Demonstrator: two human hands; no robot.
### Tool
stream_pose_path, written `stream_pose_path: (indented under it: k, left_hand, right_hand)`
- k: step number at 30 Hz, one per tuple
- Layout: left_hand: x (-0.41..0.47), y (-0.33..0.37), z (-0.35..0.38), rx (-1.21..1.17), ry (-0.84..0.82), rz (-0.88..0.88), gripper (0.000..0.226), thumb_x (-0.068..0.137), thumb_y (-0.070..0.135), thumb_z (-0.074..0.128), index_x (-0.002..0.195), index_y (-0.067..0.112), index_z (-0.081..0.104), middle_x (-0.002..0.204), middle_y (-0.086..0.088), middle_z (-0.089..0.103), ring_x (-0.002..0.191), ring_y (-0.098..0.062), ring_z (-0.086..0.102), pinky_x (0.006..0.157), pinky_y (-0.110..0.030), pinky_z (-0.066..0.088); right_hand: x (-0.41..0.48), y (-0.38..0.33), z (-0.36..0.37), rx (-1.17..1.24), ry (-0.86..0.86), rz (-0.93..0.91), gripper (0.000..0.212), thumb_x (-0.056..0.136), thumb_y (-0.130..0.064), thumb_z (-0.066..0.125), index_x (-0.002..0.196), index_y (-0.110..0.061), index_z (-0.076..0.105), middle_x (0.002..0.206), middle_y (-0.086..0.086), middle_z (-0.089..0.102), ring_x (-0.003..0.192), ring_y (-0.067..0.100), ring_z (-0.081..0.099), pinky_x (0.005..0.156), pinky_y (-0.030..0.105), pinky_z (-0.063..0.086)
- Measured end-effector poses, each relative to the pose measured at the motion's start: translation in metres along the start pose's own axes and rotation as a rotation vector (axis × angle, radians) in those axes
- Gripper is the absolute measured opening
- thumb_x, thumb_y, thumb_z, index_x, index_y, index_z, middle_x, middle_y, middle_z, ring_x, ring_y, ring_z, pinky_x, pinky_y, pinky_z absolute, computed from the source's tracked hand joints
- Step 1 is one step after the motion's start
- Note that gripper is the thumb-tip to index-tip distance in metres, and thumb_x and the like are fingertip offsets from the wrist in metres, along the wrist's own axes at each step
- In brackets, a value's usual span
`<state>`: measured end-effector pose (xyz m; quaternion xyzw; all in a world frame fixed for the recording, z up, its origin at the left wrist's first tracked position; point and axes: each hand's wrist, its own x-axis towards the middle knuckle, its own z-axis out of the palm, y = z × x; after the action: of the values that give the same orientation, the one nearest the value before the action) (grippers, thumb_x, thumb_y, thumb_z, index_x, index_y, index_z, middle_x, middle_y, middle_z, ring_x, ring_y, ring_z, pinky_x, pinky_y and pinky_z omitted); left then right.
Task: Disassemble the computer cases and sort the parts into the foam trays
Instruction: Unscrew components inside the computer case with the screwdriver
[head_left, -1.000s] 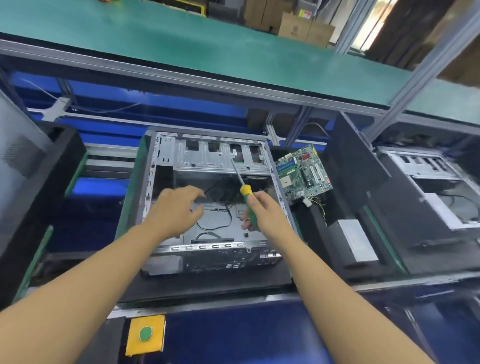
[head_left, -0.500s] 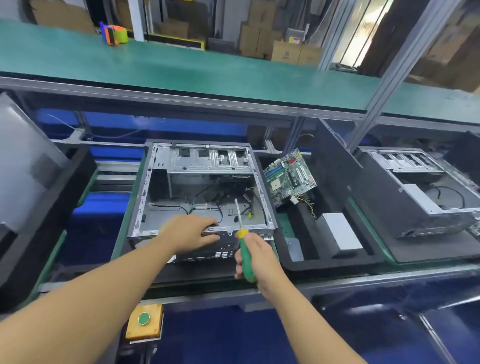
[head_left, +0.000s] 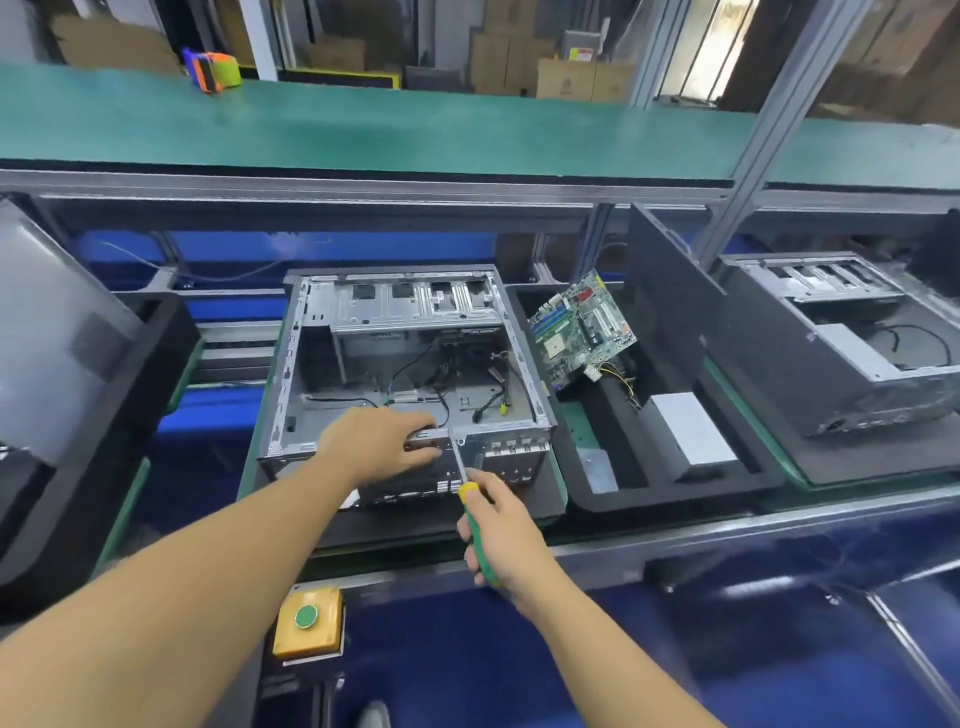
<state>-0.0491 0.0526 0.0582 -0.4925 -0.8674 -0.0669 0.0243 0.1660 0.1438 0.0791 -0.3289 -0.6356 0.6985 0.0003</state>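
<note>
The open grey metal computer case (head_left: 410, 364) lies on the bench (head_left: 701, 530) directly in front of the person, with its open side up and its port wall towards the body. The right hand (head_left: 498, 530) is clenched around the green and yellow handle of a screwdriver (head_left: 469, 506). The long axis of the tool goes from this hand away from the body and a little to the left. Its thin steel shaft ends at the near upper rim of the case, where a screw probably sits, but the screw itself is too small to see.

The left hand (head_left: 384, 441) rests on the same rim, just to the left of the tip. Its fingers (head_left: 423, 439) point to the right, towards the shaft. Whether they hook around the edge or only press on it cannot be told.

So both hands are at the near wall, and the right 1 is the working hand. The next move seems to need the tip pushed straight along the shaft into the screw head.

The black foam tray (head_left: 670, 496) is just to the right of the case. It already holds a green motherboard (head_left: 582, 330), which leans tilted, and a silver power supply box (head_left: 691, 431).
</note>
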Motion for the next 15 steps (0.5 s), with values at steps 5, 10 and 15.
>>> stream_pose_path:
  k: [5,10,15]
  left_hand:
    - [0.0,0.0,0.001,0.019,0.007,0.009,0.048,0.084,0.078,0.031,0.12,0.051,0.047,0.088,0.011,0.068,0.077,-0.02,0.065,0.057,-0.03,0.037]
    - [0.001,0.0,0.001,0.025,-0.016,0.003,0.044,0.087,0.077,0.035,0.121,0.05,0.047,0.086,0.01,0.066,0.078,-0.021,0.064,0.058,-0.03,0.039]
    - [0.0,0.001,0.0,0.04,-0.013,0.009,0.044,0.089,0.076,0.035,0.122,0.05,0.048,0.092,0.009,0.069,0.083,-0.021,0.065,0.06,-0.03,0.037]
  right_hand:
    - [0.001,0.018,0.014,0.07,-0.014,-0.011,0.029,0.104,-0.041,0.044,0.114,-0.067,0.054,0.065,-0.007,0.052,0.046,0.014,0.043,0.043,0.024,0.036]
    - [0.001,0.021,0.018,0.088,-0.011,0.004,0.033,0.104,-0.04,0.042,0.114,-0.07,0.051,0.063,-0.007,0.051,0.044,0.014,0.041,0.043,0.023,0.035]
    - [0.0,0.019,0.016,0.104,-0.004,0.039,0.034,0.104,-0.038,0.043,0.117,-0.067,0.054,0.065,-0.005,0.052,0.046,0.014,0.042,0.045,0.023,0.036]
